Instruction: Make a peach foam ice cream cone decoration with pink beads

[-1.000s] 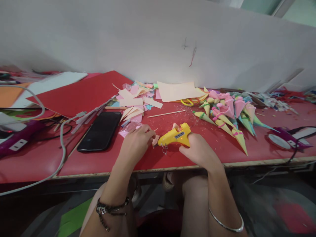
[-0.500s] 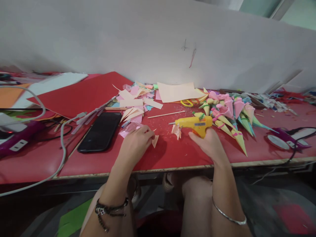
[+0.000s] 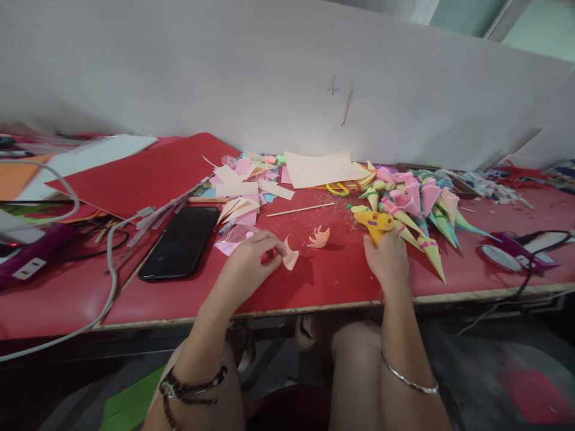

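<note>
Between thumb and fingers, my left hand (image 3: 254,260) pinches a small peach paper piece (image 3: 291,256) above the red table (image 3: 332,287). My right hand (image 3: 390,257) is wrapped round a yellow glue gun (image 3: 375,221), whose nozzle points away to the upper left. A curled peach paper flower piece (image 3: 318,237) with pointed petals lies on the table between my hands. Behind it rests a thin wooden stick (image 3: 300,209).
A black phone (image 3: 180,242) lies left of my left hand. Paper scraps (image 3: 238,185) and a cream sheet (image 3: 317,169) are at the back. Paper cones (image 3: 411,197) are heaped at right, near a purple tool (image 3: 516,251). A white cable (image 3: 112,269) crosses the left side.
The glue gun has moved right and turned, away from the curled flower piece, which now shows its petals opened. My left hand has shifted slightly right, with the peach piece more upright.
</note>
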A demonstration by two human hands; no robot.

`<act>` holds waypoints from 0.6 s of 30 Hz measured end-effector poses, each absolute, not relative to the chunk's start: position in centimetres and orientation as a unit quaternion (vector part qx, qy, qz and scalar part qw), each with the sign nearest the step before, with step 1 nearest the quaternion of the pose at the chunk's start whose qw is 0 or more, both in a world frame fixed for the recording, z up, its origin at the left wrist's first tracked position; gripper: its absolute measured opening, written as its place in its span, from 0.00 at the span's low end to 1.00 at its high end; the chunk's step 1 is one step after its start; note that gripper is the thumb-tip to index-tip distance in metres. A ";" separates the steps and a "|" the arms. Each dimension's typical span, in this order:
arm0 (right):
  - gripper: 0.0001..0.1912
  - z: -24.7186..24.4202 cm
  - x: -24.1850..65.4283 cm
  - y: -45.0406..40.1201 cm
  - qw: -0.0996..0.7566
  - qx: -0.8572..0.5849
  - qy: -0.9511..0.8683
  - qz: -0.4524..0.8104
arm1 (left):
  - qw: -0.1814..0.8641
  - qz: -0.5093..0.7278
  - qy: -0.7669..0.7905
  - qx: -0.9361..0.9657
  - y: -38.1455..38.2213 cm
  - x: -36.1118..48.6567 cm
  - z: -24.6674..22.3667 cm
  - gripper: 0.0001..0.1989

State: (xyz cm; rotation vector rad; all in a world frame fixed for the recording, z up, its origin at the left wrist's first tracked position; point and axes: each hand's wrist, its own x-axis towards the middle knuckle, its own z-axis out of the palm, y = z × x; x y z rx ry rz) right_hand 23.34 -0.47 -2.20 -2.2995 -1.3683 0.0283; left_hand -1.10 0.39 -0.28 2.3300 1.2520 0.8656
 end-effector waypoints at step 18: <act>0.28 0.0 23.1 -2.5 0.160 -0.864 -0.476 -0.029 | 0.186 0.297 0.442 0.826 0.5 -1.2 -0.6 0.05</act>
